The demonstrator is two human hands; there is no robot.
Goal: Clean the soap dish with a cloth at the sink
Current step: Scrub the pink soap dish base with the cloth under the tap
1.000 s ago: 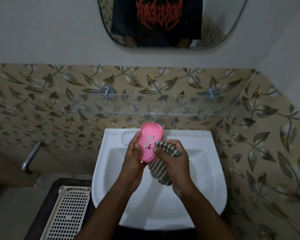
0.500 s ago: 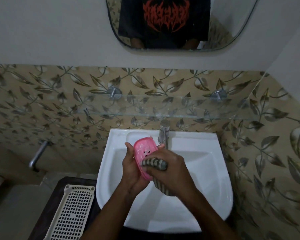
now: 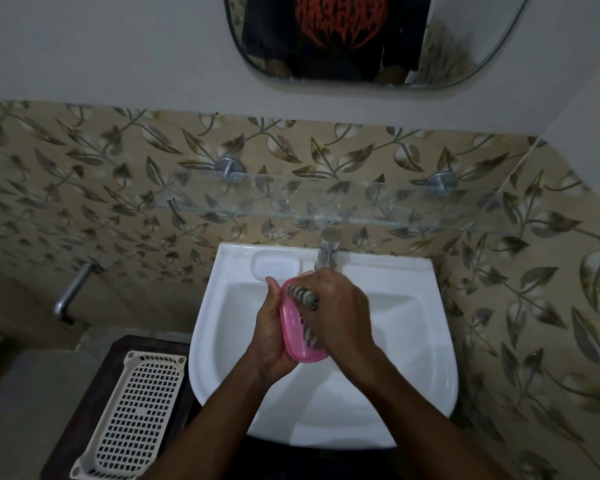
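Lowered over the sink [image 3: 426,341], pink soap dish [image 3: 293,330] stands tilted.

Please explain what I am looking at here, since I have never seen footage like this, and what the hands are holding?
No machine here: a person's two bare hands, filmed by a camera worn on the head, looking down. The left hand holds a pink plastic soap dish over the white ceramic sink. The right hand presses a striped cloth into the dish. A metal tap stands behind, a glass shelf above it, and a white perforated plastic basket lies to the left.
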